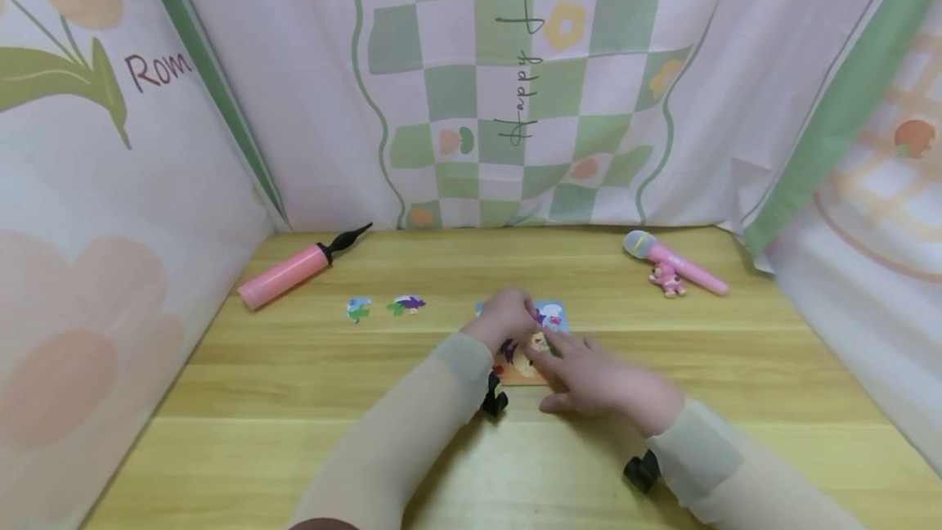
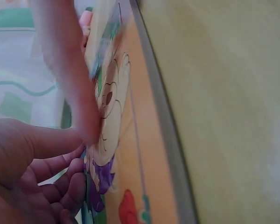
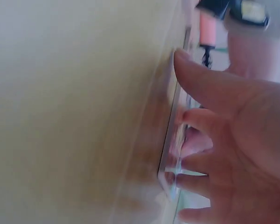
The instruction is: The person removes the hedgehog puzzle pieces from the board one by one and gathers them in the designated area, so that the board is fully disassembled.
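Note:
A jigsaw puzzle board (image 1: 515,378) with an orange lower border, a blue top and cartoon figures lies flat on the table. My left hand (image 1: 506,317) reaches over its upper left part, fingers bent downward. In the left wrist view, the thumb (image 2: 56,141) points at the picture and the other fingers are curled. Whether anything is between those fingertips is hidden. From the right, my right hand (image 1: 599,375) reaches onto the board with fingers spread and fairly straight. Its fingertips touch the board's face in the right wrist view, and its thumb (image 3: 200,79) lies near the edge.
Two loose puzzle pieces, one blue and green (image 1: 358,309) and one purple and green (image 1: 406,306), lie left of the board. A pink hand pump (image 1: 287,275) rests at the back left. A toy microphone (image 1: 688,270) and a pink figurine (image 1: 666,278) lie at the back right.

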Available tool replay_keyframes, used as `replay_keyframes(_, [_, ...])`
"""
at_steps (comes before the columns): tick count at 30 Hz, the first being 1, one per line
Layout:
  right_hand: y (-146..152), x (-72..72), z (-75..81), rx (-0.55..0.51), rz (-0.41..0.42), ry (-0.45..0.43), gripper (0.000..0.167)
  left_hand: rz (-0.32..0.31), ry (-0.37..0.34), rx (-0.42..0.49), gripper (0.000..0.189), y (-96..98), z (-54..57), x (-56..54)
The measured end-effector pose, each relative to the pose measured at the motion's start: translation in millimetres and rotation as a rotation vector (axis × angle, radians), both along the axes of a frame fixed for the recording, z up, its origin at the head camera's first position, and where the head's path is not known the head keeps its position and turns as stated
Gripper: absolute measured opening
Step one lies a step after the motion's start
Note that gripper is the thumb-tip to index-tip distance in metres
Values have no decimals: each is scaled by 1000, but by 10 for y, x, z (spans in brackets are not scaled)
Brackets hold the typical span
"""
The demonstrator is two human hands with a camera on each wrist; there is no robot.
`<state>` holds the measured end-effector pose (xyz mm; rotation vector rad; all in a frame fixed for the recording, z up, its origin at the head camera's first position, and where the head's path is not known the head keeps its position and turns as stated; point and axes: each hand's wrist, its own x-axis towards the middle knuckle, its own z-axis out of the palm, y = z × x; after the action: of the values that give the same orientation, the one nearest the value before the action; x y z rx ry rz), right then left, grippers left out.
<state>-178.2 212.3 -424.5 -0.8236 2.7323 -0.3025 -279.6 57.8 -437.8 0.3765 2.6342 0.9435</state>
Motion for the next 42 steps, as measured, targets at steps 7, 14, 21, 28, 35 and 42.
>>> replay_keyframes(7, [-16,129,4,-18,29,-25,87,0,7,30,16,-22,-13,-26])
replay_keyframes(14, [-1,105,-55,-18,29,-20,87,23,11,107,15,-42,-74,-98])
replay_keyframes(21, [-5,105,-48,-27,31,-24,86,80,-27,152,11,-40,-64,-113])
replay_keyframes(28, [45,98,-66,-32,-10,-18,89,125,-73,263,17,-264,113,-211])
replay_keyframes(35, [210,81,-73,-53,-50,-23,87,185,-118,244,22,-786,250,-408])
replay_keyframes(42, [281,46,-35,-74,-27,-31,85,185,-112,-27,34,-1172,219,-499])
